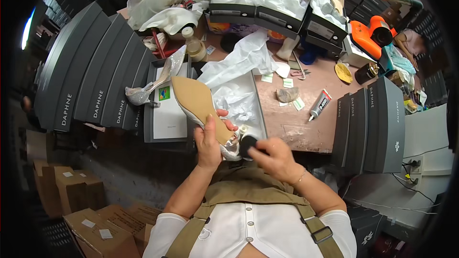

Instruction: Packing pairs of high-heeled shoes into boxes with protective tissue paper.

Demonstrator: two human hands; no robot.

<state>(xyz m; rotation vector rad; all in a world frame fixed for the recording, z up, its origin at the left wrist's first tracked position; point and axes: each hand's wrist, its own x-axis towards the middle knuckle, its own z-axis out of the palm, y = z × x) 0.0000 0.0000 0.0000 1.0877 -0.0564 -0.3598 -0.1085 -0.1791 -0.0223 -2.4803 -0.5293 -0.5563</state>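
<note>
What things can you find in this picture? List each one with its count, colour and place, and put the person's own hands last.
Shoe: one, tan sole up, silver upper, held over the open box.
Black round pad: one, at the shoe's heel.
Open shoe box: one, grey, holds white tissue, table centre.
Second shoe: one, silver, on a box lid at left.
Closed boxes: a row, dark grey, left; another row at right.
Glue tube: one, black and white, on the table.
Table: one, pinkish brown.
Heat gun: one, orange, far right.
Cardboard cartons: several, brown, lower left.
Left hand: grips the shoe.
Right hand: holds the pad.
</note>
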